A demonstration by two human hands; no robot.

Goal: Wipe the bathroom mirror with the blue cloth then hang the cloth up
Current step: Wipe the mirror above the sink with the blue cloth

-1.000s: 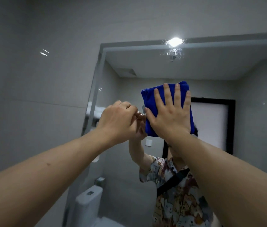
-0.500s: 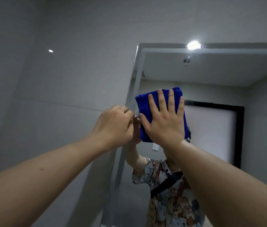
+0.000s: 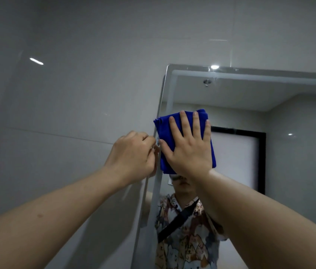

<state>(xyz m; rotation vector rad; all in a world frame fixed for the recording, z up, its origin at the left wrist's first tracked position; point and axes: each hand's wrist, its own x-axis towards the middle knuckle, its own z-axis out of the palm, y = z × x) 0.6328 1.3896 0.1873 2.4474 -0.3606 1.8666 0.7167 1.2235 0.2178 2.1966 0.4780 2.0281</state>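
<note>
Blue cloth [image 3: 164,144]: folded into a thick pad, flat against the mirror [image 3: 250,117], close to the mirror's left edge and somewhat below its top edge. The cloth's left side sits just at the mirror's frame strip.

My right hand [image 3: 189,152]: palm down on the cloth, fingers straight and spread, thumb angled out toward the mirror's left edge. It presses the cloth to the glass; fingertips reach nearly to the cloth's upper edge. Blue shows above, left of and right of the hand.

My left hand [image 3: 132,154]: fingers curled, knuckles toward me, at the mirror's left edge, just beside the cloth's lower left part. Fingertips hidden behind the knuckles; I cannot tell whether they pinch the cloth, grip the frame, or hold nothing.

Mirror is mounted on a grey tiled wall [image 3: 66,103], which extends left of and above it. In the mirror: patterned shirt [image 3: 184,239] with a dark strap across it, a dark-framed door [image 3: 238,158] right of the cloth, a bright ceiling light [image 3: 214,67] at the mirror's top edge.
</note>
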